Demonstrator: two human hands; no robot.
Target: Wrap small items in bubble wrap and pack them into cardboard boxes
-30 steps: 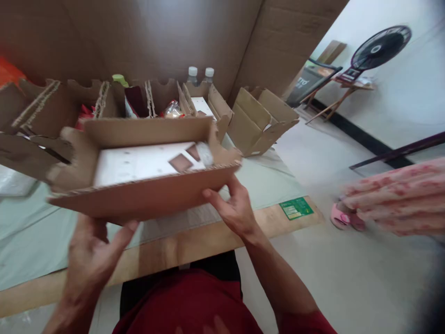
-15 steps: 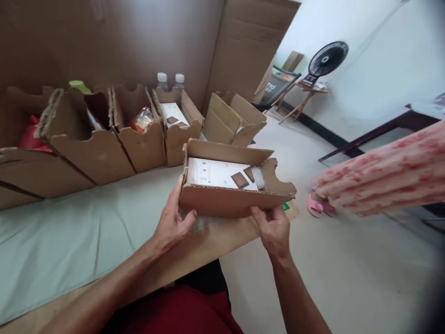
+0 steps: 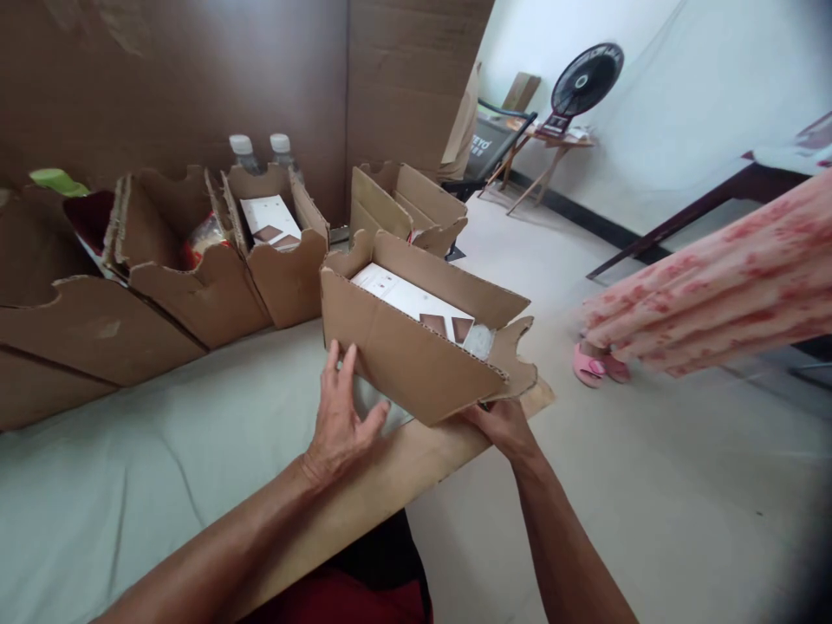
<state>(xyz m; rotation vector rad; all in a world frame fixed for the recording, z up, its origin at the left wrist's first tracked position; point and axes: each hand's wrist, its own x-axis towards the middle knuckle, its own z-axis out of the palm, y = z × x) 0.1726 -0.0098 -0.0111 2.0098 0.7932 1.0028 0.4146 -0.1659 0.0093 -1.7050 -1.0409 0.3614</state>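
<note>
A cardboard bin (image 3: 409,355) with an open top is tilted above the table's front right part. Inside it lie a white box with brown squares (image 3: 416,299) and a clear plastic item (image 3: 479,341) whose kind I cannot make out. My left hand (image 3: 341,425) has its fingers spread, the fingertips at the bin's lower left side. My right hand (image 3: 503,425) grips the bin's lower right end from below; part of its fingers is hidden under the cardboard.
Several cardboard bins (image 3: 295,277) stand in a row at the back left, one with a similar white box (image 3: 269,221). Two white-capped bottles (image 3: 242,149) stand behind them. A person in a pink floral garment (image 3: 708,286) is at the right. A fan (image 3: 588,80) stands farther back.
The bin has turned, its right end swinging nearer to me and its near side showing more. My left hand has opened flatter against it. The view has shifted to the right.
</note>
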